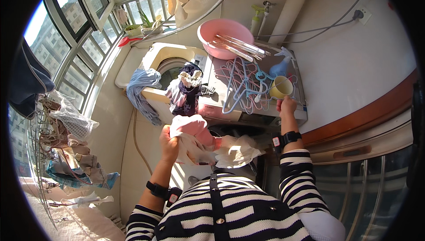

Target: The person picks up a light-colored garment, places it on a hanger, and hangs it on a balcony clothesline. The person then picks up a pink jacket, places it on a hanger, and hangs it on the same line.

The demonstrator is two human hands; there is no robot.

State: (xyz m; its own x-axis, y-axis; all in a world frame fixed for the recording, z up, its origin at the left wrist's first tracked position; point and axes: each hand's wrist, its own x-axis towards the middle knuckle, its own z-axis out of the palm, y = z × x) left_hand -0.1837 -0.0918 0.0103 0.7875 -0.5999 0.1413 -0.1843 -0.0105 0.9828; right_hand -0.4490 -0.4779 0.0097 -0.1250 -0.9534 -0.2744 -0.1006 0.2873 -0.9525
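My left hand point(169, 144) grips a pink and cream garment point(194, 131), which hangs in front of my body. On the right, my right hand point(287, 106) is at the lower edge of a heap of plastic clothes hangers point(244, 88), just below a yellow cup point(281, 87); whether its fingers hold a hanger or the cup cannot be told. The hangers are blue and pink and lie on a worktop-like appliance top. Dark, striped and white clothes point(187, 91) lie over the front of an open top-loading washing machine point(172, 50). A light blue cloth point(141, 88) drapes over its left corner.
A pink basin point(225, 32) holding metallic hangers stands at the back, with a blue spray bottle point(281, 65) to its right. Laundry on a clip rack point(49, 141) hangs at the left by the windows. Potted plants point(132, 30) and a red scoop point(127, 40) sit on the sill.
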